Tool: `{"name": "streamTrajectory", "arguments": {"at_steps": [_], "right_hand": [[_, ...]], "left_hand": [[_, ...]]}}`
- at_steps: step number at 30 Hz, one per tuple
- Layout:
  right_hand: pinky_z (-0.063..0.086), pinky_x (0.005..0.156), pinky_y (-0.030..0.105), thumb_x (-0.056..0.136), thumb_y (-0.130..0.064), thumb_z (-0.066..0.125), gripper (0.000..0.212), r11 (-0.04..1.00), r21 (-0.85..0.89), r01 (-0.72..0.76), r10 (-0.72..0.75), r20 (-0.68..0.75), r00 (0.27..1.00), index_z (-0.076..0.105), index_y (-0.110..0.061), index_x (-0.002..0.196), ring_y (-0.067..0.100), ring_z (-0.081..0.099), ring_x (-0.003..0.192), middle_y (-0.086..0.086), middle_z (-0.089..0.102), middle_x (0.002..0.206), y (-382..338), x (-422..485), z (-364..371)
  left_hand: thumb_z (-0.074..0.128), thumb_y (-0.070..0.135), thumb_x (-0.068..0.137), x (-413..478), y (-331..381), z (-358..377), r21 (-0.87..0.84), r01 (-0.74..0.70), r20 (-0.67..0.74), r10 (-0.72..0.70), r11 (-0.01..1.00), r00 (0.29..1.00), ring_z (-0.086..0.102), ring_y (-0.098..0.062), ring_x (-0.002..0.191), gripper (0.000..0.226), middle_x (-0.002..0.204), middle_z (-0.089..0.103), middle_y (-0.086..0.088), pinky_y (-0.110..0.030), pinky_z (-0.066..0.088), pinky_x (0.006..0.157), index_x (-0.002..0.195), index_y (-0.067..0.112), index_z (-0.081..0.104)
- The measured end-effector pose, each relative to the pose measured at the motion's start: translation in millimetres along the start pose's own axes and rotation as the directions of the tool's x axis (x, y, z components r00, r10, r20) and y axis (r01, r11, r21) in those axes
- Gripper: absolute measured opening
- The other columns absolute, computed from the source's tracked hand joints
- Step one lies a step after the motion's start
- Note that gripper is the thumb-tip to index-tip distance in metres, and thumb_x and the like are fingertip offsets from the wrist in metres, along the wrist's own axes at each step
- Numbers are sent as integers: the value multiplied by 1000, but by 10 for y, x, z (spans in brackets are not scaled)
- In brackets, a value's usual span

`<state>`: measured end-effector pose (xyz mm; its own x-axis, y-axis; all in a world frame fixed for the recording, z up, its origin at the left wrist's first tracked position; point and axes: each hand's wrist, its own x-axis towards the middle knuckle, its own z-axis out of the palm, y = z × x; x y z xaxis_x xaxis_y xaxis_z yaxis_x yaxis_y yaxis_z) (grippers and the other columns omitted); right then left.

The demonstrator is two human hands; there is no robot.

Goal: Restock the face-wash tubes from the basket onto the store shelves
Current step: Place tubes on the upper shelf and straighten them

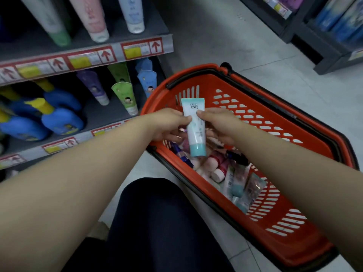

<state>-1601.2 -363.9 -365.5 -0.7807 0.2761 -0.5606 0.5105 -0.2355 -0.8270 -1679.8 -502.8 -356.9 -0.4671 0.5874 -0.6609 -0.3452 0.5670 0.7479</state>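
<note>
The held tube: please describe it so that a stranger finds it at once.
Find the orange basket beside the shelves. Above it, the left hand and right hand pinch one upright tube. Only it is lifted out: white, teal cap downward.

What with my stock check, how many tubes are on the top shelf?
3: green-capped tube left, pink tube middle, pale blue tube right; others may be hidden.

basket [306, 250]: moulded plastic, slotted, orange with a dull sheen;
tube [195, 130]: smooth soft plastic, satiny pale body; cap [198, 150] matt teal;
shelf [153, 22]: grey, matt, looks like painted metal;
price labels [141, 49]: printed paper, slightly shiny;
blue bottles [62, 120]: glossy plastic;
floor [225, 36]: pale tile, smooth, faint sheen;
trouser leg [157, 222]: dark cloth, matt
</note>
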Motion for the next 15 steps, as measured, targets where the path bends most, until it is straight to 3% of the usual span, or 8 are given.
{"name": "streamTrajectory", "arguments": {"at_steps": [2, 5, 7, 10, 15], "right_hand": [[56, 58, 21, 94, -15, 56, 14, 998, 35, 56, -57, 32, 998, 63, -9, 105, 11, 69, 74, 7, 69, 90, -166, -15, 196], [43, 38, 14, 97, -13, 51, 18, 989, 68, 132, -136, 59, 989, 58, -6, 112, 3, 61, 45, 7, 63, 79, -389, -98, 478], [48, 44, 16, 97, -16, 51, 20, 983, 65, 171, -177, 93, 980, 59, -9, 114, 3, 64, 52, 4, 65, 83, -516, -140, 613], [55, 65, 24, 97, -21, 51, 12, 981, 22, 195, -196, 157, 968, 61, -20, 103, 8, 67, 74, -2, 68, 89, -727, -207, 758], [52, 74, 31, 94, -19, 54, 8, 945, -96, 311, -283, 230, 931, 62, -20, 98, 9, 64, 69, -6, 68, 75, -1205, -396, 925]], "left_hand": [[49, 26, 98, -172, 74, -201, -15, -43, -46, 42, 999, 998, 65, -11, 79, 14, 95, 66, 2, -32, 54, 81, 102, 17, 59], [53, 29, 96, -432, 143, -422, -48, -102, -109, 96, 994, 989, 66, -8, 77, 11, 90, 68, 5, -26, 53, 72, 93, 21, 60], [54, 31, 95, -585, 185, -532, -63, -143, -141, 133, 988, 981, 66, -8, 76, 11, 88, 68, 6, -24, 52, 68, 93, 22, 60], [55, 31, 94, -797, 277, -646, -79, -219, -207, 199, 973, 958, 63, -10, 70, 13, 83, 66, 5, -23, 48, 62, 87, 22, 60], [53, 32, 95, -1100, 590, -772, -56, -383, -315, 347, 922, 883, 61, -9, 64, 16, 85, 68, 6, -20, 45, 56, 100, 21, 64]]}}
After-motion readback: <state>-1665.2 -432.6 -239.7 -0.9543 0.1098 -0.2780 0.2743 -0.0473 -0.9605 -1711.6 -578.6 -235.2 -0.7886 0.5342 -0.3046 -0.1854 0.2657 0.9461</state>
